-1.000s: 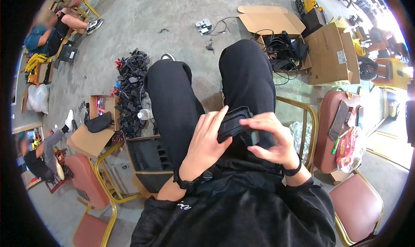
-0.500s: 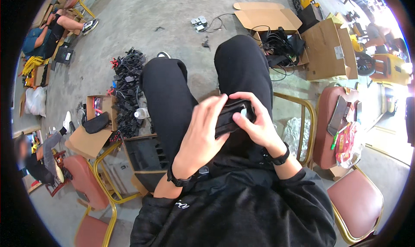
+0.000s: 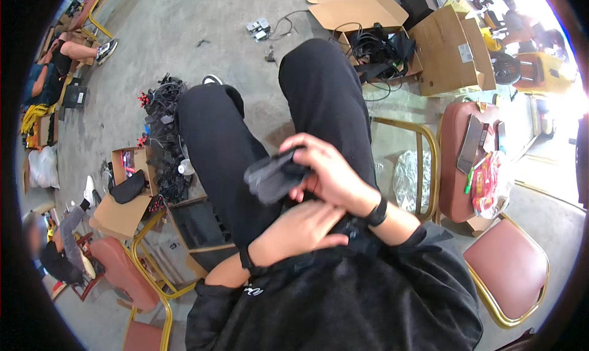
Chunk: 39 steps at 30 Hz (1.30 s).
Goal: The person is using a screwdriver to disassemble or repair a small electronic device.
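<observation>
A black, box-like device [image 3: 270,180], blurred by motion, is gripped by my right hand [image 3: 334,174] above my lap. Its exact kind does not show. The fingers of that hand curl round the device's right end. Just below lies my left hand [image 3: 299,229], off the device, fingers stretched out and thumb apart, close against the heel of my right hand. Its fingertips are partly hidden there.
Left of my legs lie a heap of black cabled parts [image 3: 165,130], an open carton [image 3: 123,213] and a black crate [image 3: 199,225]. Ahead to the right stands a carton of cables [image 3: 414,65]. At my right a chair [image 3: 453,191] bears tools and a red packet.
My left hand has let go of the black device and dropped lower. My right hand now holds it alone, turned and shifted to the left. The whole view has shifted slightly.
</observation>
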### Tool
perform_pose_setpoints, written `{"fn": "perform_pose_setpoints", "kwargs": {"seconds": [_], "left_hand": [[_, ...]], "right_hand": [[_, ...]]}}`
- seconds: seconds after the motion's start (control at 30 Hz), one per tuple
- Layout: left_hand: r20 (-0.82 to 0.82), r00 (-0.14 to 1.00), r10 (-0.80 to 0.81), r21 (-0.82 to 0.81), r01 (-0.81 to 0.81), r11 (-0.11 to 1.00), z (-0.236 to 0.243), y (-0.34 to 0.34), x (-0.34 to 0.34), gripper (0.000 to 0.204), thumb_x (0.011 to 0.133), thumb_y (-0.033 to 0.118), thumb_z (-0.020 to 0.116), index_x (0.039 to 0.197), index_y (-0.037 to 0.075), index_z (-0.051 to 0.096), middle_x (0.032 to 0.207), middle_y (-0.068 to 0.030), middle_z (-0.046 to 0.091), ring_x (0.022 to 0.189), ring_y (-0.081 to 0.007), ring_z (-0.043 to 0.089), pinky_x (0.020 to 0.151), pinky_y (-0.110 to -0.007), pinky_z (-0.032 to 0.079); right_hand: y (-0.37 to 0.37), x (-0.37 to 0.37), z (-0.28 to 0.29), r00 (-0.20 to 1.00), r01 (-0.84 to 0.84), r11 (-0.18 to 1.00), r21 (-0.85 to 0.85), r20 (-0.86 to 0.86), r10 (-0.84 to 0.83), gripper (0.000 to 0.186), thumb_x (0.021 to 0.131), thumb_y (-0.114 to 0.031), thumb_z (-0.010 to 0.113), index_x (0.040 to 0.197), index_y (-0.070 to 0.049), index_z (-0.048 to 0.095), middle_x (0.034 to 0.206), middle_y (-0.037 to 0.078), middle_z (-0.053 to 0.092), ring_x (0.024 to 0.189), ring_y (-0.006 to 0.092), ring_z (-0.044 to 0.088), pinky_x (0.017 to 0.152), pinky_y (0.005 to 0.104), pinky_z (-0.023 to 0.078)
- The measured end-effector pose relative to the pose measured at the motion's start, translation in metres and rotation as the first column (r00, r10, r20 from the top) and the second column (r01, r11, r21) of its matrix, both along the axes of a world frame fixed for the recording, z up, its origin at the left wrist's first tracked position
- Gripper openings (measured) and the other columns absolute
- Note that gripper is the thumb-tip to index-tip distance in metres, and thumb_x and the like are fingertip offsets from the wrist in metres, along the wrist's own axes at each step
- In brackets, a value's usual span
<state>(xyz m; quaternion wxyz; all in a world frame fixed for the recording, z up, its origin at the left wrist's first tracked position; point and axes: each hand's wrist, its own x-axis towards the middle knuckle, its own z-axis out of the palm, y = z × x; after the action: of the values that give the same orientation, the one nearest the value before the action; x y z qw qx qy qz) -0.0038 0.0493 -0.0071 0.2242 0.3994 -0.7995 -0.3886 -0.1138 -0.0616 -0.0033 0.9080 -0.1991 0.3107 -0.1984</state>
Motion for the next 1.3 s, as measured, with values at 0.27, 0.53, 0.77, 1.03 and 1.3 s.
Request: {"fn": "perform_pose_setpoints", "kwargs": {"seconds": [0.27, 0.53, 0.77, 1.03, 1.3], "left_hand": [[0.230, 0.972, -0.042, -0.365, 0.127, 0.922, -0.005, 0.045, -0.006, 0.063, 0.088, 0.059, 0.061, 0.096, -0.003, 0.060, 0.085, -0.0120, 0.061, 0.078, -0.0242, 0.063, 0.071, -0.033, 0.052], [0.170, 0.981, -0.096, -0.477, 0.168, 0.863, -0.016, 0.043, -0.009, 0.058, 0.090, 0.060, 0.057, 0.078, 0.003, 0.056, 0.073, -0.0075, 0.057, 0.065, -0.0208, 0.060, 0.062, -0.031, 0.050], [-0.022, 0.986, -0.163, -0.447, 0.136, 0.884, -0.029, 0.043, -0.003, 0.052, 0.093, 0.052, 0.053, 0.073, 0.004, 0.053, 0.068, -0.0070, 0.056, 0.058, -0.0211, 0.059, 0.057, -0.033, 0.050], [-0.339, 0.935, -0.104, -0.396, -0.041, 0.917, -0.015, 0.038, 0.013, 0.056, 0.082, 0.057, 0.069, 0.076, 0.004, 0.052, 0.076, -0.0099, 0.057, 0.063, -0.0246, 0.062, 0.061, -0.034, 0.054], [-0.127, 0.881, 0.455, -0.545, -0.445, 0.711, 0.050, 0.024, 0.052, 0.049, 0.082, 0.045, 0.075, 0.104, 0.003, 0.063, 0.103, -0.0131, 0.059, 0.079, -0.0296, 0.059, 0.072, -0.042, 0.050]], "right_hand": [[0.056, 0.017, -0.027, 0.990, -0.127, 0.944, 0.306, 0.101, 0.100, 0.024, 0.100, -0.012, 0.047, 0.121, -0.002, 0.052, 0.091, 0.015, 0.064, 0.066, 0.0240, 0.067, 0.065, 0.0348, 0.058], [0.063, 0.013, -0.031, 0.995, -0.036, 0.955, 0.294, 0.104, 0.005, 0.025, 0.098, -0.010, 0.043, 0.120, -0.003, 0.053, 0.092, 0.015, 0.066, 0.064, 0.0237, 0.066, 0.065, 0.0338, 0.057], [0.067, 0.010, -0.016, 0.998, 0.012, 0.995, 0.095, 0.064, -0.018, 0.022, 0.099, -0.006, 0.043, 0.118, -0.005, 0.053, 0.098, 0.008, 0.064, 0.072, 0.0148, 0.066, 0.062, 0.0305, 0.057], [0.066, -0.006, -0.002, 0.978, 0.199, 0.976, -0.085, 0.088, -0.191, 0.023, 0.098, -0.005, 0.048, 0.120, -0.004, 0.052, 0.104, 0.007, 0.061, 0.085, 0.0139, 0.066, 0.063, 0.0284, 0.058], [0.046, -0.031, -0.004, 0.973, 0.151, 0.911, -0.385, -0.104, -0.205, 0.028, 0.100, -0.009, 0.053, 0.126, -0.004, 0.046, 0.110, 0.010, 0.062, 0.091, 0.0144, 0.064, 0.070, 0.0289, 0.056]]}}
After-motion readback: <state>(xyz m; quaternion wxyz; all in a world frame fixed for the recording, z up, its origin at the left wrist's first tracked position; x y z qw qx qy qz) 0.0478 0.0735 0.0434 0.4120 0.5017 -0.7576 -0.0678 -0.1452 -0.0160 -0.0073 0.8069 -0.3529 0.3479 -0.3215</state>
